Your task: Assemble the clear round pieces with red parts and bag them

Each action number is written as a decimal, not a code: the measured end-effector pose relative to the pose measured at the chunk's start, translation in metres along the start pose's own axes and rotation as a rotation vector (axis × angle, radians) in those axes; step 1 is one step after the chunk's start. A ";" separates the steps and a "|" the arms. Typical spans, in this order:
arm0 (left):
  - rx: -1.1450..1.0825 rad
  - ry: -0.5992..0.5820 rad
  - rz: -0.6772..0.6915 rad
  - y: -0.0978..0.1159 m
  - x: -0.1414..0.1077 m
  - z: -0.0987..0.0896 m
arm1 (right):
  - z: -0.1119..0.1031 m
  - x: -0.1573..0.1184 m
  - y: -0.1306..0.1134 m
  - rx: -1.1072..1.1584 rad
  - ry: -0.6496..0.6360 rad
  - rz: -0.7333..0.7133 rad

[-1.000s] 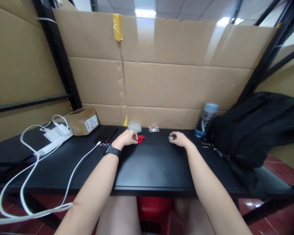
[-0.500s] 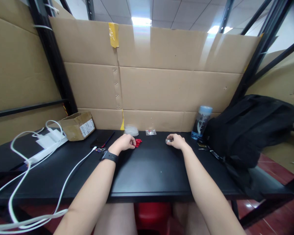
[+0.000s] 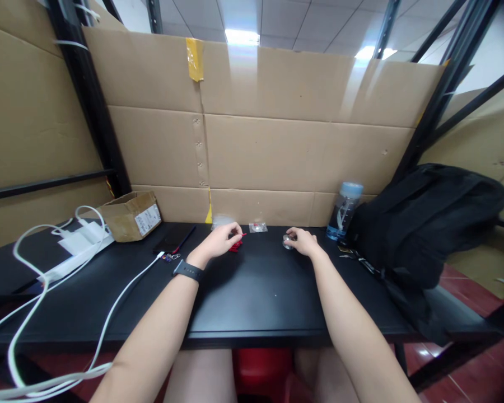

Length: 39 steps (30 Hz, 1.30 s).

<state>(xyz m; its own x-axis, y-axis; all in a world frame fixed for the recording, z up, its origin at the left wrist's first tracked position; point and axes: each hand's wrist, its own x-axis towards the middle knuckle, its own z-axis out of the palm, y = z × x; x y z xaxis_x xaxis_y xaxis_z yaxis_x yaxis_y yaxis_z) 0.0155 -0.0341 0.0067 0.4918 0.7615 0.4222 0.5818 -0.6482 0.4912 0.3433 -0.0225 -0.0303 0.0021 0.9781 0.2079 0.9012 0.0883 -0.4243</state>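
My left hand (image 3: 223,239), with a dark watch on the wrist, pinches a small red piece (image 3: 244,234) between thumb and fingertips. Just below those fingertips a small pile of red pieces (image 3: 236,246) lies on the black table (image 3: 256,302). At the right, my right hand (image 3: 302,242) rests on the table with its fingers curled round a small round clear container (image 3: 287,242). What is inside the container is too small to tell. Between and behind the hands lies a small clear packet (image 3: 258,227).
Behind my left hand is a clear plastic item (image 3: 222,220). An open cardboard box (image 3: 130,216), power strip (image 3: 84,254), white cables and dark phone-like object (image 3: 170,239) are left. A water bottle (image 3: 345,210) and black backpack (image 3: 424,224) are right.
My left hand has risen from the red pile with one red piece in its fingertips. My right hand has hardly moved, and more of the round container shows.
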 end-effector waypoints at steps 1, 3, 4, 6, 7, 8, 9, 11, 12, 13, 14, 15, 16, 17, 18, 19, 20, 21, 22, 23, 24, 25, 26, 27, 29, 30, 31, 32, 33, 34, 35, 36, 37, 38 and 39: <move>0.001 0.045 0.001 0.003 0.001 0.002 | 0.002 0.001 -0.001 0.036 0.016 -0.021; 0.010 0.099 0.008 0.009 0.002 0.008 | 0.006 0.002 -0.007 0.162 0.037 -0.088; 0.011 0.112 0.014 0.010 0.003 0.012 | 0.008 0.002 -0.012 0.237 0.044 -0.130; 0.027 0.129 0.020 0.012 0.004 0.021 | 0.014 0.001 -0.024 0.371 0.050 -0.210; 0.044 0.138 0.020 0.013 0.005 0.025 | 0.016 0.000 -0.031 0.427 0.053 -0.245; 0.065 0.148 0.019 0.013 0.005 0.028 | 0.019 -0.001 -0.039 0.485 0.051 -0.277; 0.088 0.157 0.016 0.013 0.006 0.031 | 0.021 -0.003 -0.046 0.550 0.046 -0.306; 0.124 0.175 0.013 0.013 0.007 0.034 | 0.024 -0.007 -0.061 0.676 0.024 -0.357; 0.133 0.183 0.015 0.013 0.008 0.035 | 0.025 -0.010 -0.067 0.728 0.012 -0.375; 0.138 0.190 0.019 0.014 0.008 0.036 | 0.026 -0.012 -0.073 0.770 0.001 -0.388; 0.141 0.193 0.023 0.014 0.008 0.036 | 0.027 -0.014 -0.078 0.806 -0.007 -0.398; 0.144 0.195 0.027 0.015 0.008 0.036 | 0.028 -0.016 -0.082 0.839 -0.010 -0.406; 0.146 0.195 0.028 0.015 0.009 0.036 | 0.028 -0.018 -0.086 0.870 -0.009 -0.414; 0.148 0.193 0.026 0.016 0.009 0.037 | 0.028 -0.020 -0.088 0.898 -0.006 -0.423; 0.148 0.194 0.026 0.017 0.009 0.037 | 0.028 -0.021 -0.090 0.920 -0.004 -0.433; 0.141 0.199 0.028 0.017 0.009 0.038 | 0.028 -0.022 -0.092 0.933 -0.001 -0.442; 0.126 0.206 0.035 0.018 0.009 0.039 | 0.028 -0.022 -0.093 0.937 0.003 -0.447; 0.104 0.215 0.044 0.018 0.009 0.040 | 0.027 -0.022 -0.093 0.934 0.005 -0.449; 0.079 0.227 0.053 0.019 0.009 0.040 | 0.026 -0.023 -0.093 0.929 0.006 -0.448; 0.055 0.241 0.058 0.019 0.010 0.041 | 0.025 -0.023 -0.093 0.925 0.006 -0.448; 0.036 0.255 0.060 0.020 0.010 0.042 | 0.024 -0.023 -0.093 0.924 0.005 -0.450; 0.026 0.266 0.058 0.020 0.010 0.042 | 0.022 -0.023 -0.093 0.925 0.002 -0.455; 0.023 0.275 0.053 0.021 0.010 0.042 | 0.021 -0.023 -0.093 0.929 -0.001 -0.464; 0.026 0.282 0.048 0.022 0.010 0.043 | 0.021 -0.023 -0.093 0.934 -0.002 -0.475; 0.038 0.294 0.040 0.023 0.009 0.043 | 0.021 -0.024 -0.094 0.940 -0.002 -0.492; 0.045 0.302 0.035 0.023 0.009 0.043 | 0.021 -0.024 -0.094 0.944 -0.002 -0.489; 0.054 0.315 0.030 0.024 0.009 0.043 | 0.022 -0.023 -0.094 0.950 -0.003 -0.477; 0.064 0.326 0.027 0.024 0.009 0.043 | 0.024 -0.023 -0.094 0.958 -0.006 -0.458; 0.074 0.334 0.027 0.025 0.008 0.043 | 0.025 -0.023 -0.094 0.968 -0.010 -0.435; 0.085 0.338 0.031 0.025 0.008 0.042 | 0.026 -0.023 -0.093 0.979 -0.015 -0.414; 0.095 0.337 0.039 0.025 0.008 0.042 | 0.027 -0.023 -0.093 0.987 -0.019 -0.398; 0.104 0.335 0.050 0.025 0.008 0.042 | 0.028 -0.022 -0.092 0.994 -0.023 -0.389; 0.109 0.332 0.064 0.025 0.008 0.042 | 0.029 -0.022 -0.091 0.999 -0.025 -0.383; 0.113 0.329 0.079 0.025 0.008 0.042 | 0.029 -0.022 -0.091 1.003 -0.030 -0.379; 0.116 0.327 0.093 0.024 0.007 0.042 | 0.029 -0.022 -0.090 1.005 -0.037 -0.375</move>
<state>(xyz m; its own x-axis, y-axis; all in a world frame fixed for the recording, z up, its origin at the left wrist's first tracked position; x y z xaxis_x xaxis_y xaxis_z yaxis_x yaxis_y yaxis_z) 0.0605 -0.0440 -0.0101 0.3233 0.6455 0.6920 0.6233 -0.6955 0.3575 0.2494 -0.0461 -0.0224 -0.2288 0.8599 0.4564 0.0720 0.4825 -0.8729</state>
